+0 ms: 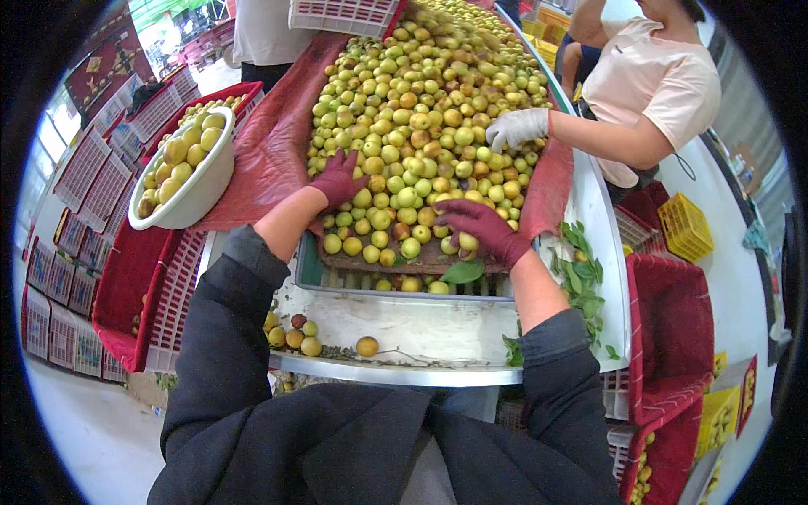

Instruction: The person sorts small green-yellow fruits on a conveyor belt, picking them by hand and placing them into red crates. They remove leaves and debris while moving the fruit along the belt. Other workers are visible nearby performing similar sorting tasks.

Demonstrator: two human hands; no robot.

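Note:
A big heap of green-yellow, partly browned jujubes (413, 170) covers the sorting table before me. My left hand (341, 180), in a maroon glove, rests on the heap's left edge with its fingers apart and nothing held. Nearer the front right, my right hand (485, 230) in a matching glove is bent over the fruit. A couple of jujubes (468, 241) show beneath its palm; whether they are gripped is unclear. Below the heap, a few jujubes (411, 284) lie on a slatted grate (480, 288), with a green leaf (463, 271) above them.
A co-worker's white-gloved hand (519, 128) touches the heap at right. A white basin (221, 170) of larger fruit stands left, near a red-lined crate (129, 297). Leafy twigs (581, 278) lie on the metal rim (404, 377). Someone stands behind a white crate (341, 16) at the top.

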